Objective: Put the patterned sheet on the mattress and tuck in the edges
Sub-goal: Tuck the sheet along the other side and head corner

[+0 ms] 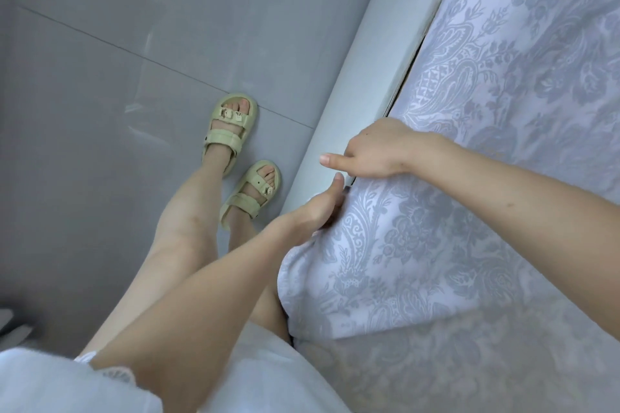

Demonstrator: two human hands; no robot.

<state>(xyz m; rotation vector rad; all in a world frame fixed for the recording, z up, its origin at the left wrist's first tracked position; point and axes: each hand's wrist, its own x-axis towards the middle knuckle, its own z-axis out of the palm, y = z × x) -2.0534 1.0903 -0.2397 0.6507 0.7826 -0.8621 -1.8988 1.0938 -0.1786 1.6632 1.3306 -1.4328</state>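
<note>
Item: patterned sheet (503, 144), grey floral on white, spread over the bed, with both hands at its edge beside the bed rail (339, 87).
Left hand (318, 211): fingers curled round a bunched fold of the sheet's hanging edge, thumb pointing up along it. Right hand (375, 151): just beyond the left, knuckles up at the bed's edge, thumb straight out over the rail, fingers turned down out of sight; their hold cannot be told. Pale green sandals (235, 144) on grey tiled floor (100, 77).
</note>
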